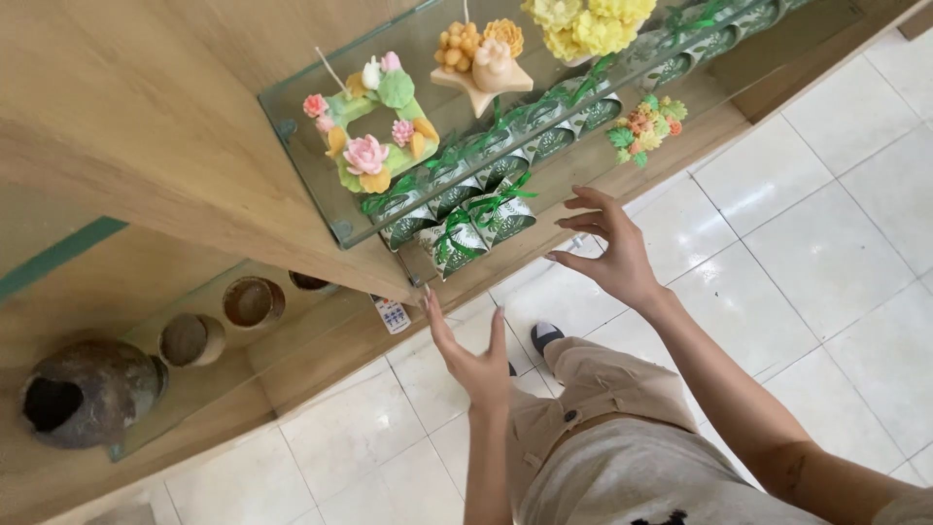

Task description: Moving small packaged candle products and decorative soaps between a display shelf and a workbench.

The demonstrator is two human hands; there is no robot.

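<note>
I see both hands empty, fingers spread: left hand (476,362), right hand (607,255) flanking small white green-ribboned gift boxes (478,230) lined along glass shelf (321,209) edge.

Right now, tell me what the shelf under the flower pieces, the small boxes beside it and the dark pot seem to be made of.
Shelf: clear glass, greenish at its edge, see-through to the wood behind.
Small boxes: likely printed card, folded flat sides, tied with green ribbon.
Dark pot: perhaps fired clay or a dried shell; matte, rough, mottled brown.
Both hands, left and right, are open, holding nothing.
</note>
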